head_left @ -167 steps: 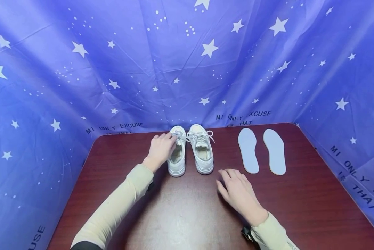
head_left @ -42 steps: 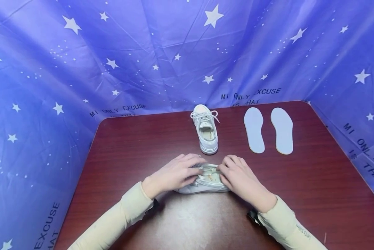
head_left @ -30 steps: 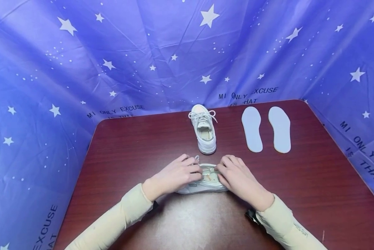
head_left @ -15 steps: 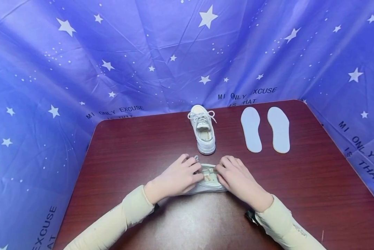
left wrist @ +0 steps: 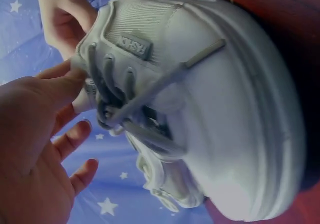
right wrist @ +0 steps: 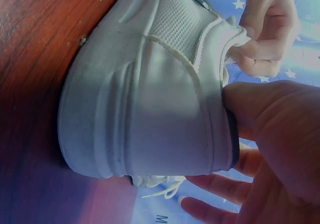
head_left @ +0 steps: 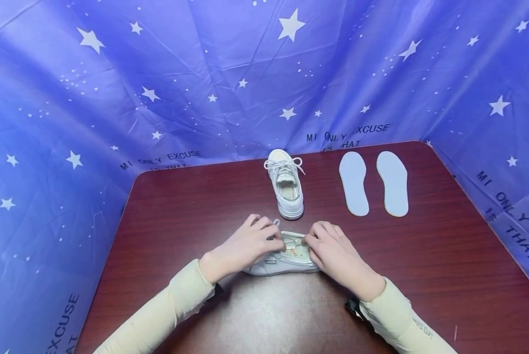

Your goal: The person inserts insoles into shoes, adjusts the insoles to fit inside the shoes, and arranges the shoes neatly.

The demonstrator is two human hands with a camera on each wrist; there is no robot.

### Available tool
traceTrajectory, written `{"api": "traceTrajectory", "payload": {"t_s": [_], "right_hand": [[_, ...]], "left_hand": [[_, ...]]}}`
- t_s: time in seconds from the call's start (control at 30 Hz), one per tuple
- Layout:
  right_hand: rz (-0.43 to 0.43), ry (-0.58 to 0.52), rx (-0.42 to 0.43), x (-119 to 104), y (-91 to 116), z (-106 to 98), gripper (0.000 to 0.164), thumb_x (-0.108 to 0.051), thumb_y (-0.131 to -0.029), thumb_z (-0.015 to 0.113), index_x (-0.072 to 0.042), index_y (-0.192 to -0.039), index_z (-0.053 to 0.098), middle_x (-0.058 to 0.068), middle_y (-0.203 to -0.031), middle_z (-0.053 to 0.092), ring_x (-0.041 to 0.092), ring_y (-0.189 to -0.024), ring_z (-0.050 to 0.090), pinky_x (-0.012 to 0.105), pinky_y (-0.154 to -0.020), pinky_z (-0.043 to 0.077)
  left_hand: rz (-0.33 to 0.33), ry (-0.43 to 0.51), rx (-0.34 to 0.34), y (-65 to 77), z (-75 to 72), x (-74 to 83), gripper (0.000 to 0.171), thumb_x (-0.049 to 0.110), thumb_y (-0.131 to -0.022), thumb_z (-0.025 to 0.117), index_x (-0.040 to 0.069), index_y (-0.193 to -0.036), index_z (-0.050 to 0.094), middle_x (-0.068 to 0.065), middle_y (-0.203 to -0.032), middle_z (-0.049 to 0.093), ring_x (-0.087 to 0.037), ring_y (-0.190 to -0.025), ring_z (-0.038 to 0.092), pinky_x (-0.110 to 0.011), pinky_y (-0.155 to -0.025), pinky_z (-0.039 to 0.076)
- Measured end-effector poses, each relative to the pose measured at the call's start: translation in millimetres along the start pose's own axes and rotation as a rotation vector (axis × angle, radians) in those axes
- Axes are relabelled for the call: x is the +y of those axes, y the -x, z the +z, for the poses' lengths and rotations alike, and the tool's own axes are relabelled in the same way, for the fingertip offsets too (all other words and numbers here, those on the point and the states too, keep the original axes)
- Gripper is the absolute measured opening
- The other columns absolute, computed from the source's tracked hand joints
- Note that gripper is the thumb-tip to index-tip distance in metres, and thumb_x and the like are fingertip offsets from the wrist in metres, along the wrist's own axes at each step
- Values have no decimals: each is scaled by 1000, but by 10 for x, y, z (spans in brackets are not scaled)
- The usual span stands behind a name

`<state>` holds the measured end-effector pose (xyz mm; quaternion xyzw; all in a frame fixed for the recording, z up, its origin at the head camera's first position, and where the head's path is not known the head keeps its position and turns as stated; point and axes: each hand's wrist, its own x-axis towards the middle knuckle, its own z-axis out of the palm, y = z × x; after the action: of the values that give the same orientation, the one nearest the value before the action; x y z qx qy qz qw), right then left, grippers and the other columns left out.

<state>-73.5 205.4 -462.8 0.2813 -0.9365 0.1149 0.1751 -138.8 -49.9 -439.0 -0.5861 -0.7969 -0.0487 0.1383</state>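
Observation:
A white lace-up sneaker lies sideways near the middle of the table, toe to the left and opening up. My left hand pinches it by the tongue and upper edge of the opening; in the left wrist view, thumb and forefinger meet there beside the tied laces. At the heel, my right hand grips the collar, its thumb on the near side in the right wrist view. Between the hands, the beige inside of the shoe shows. Behind it stands the matching sneaker, toe away, laces tied in a bow.
Two flat white insoles lie side by side at the back right of the dark red wooden table. A blue star-printed curtain encloses the table at the back and both sides.
Earlier both sneakers stood side by side at the back; the left one is now nearer and turned sideways, held by both hands. Lately the left hand has shifted slightly along its opening.

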Motion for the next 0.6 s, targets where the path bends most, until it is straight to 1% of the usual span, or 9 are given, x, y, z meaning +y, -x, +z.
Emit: {"api": "traceTrajectory", "payload": {"t_s": [0.13, 0.23, 0.33, 0.4, 0.47, 0.6], "right_hand": [[21, -12, -11, -4, -5, -26, 13, -2, -81, 70, -12, -90, 70, 3, -92, 53, 31, -96, 55, 49, -80, 49], [45, -20, -21, 1, -4, -39, 14, -1, -80, 71, -13, -87, 70, 2, -91, 53, 31, -98, 54, 51, -82, 49], [50, -32, -30, 5, -4, -35, 13, -2, -81, 69, -14, -87, 70, 1, -92, 54, 32, -101, 55, 52, -85, 50], [48, -41, -25, 5, -6, -33, 13, -3, -81, 68, -14, -88, 70, 1, -92, 55, 32, -102, 56, 52, -86, 50], [48, -49, -14, 8, -6, -29, 13, -3, -81, 68, -14, -88, 70, 1, -92, 54, 32, -102, 56, 52, -85, 49], [56, -51, -8, 7, -3, -17, 13, -3, -81, 68, -14, -88, 69, 1, -92, 54, 31, -100, 56, 52, -84, 49]], "left_hand": [[-25, 99, 41, 52, -5, -28, 14, 20, -99, 68, 28, -108, 73, 9, -113, 64, -19, -116, 54, -45, -97, 41], [-26, 136, 79, 96, 9, -39, 15, 20, -99, 67, 27, -110, 74, 8, -115, 64, -21, -120, 54, -51, -101, 41], [-17, 152, 117, 170, 40, -51, 16, 20, -98, 66, 26, -110, 74, 7, -116, 65, -23, -122, 54, -60, -105, 39], [-7, 147, 138, 222, 65, -63, 17, 20, -97, 65, 25, -111, 74, 7, -117, 66, -23, -123, 54, -64, -107, 38], [10, 135, 159, 261, 84, -73, 18, 20, -97, 65, 24, -112, 74, 7, -118, 68, -23, -122, 55, -65, -108, 38], [68, 66, 188, 276, 104, -75, 19, 20, -96, 63, 21, -110, 76, 6, -119, 70, -23, -118, 60, -60, -109, 40]]}}
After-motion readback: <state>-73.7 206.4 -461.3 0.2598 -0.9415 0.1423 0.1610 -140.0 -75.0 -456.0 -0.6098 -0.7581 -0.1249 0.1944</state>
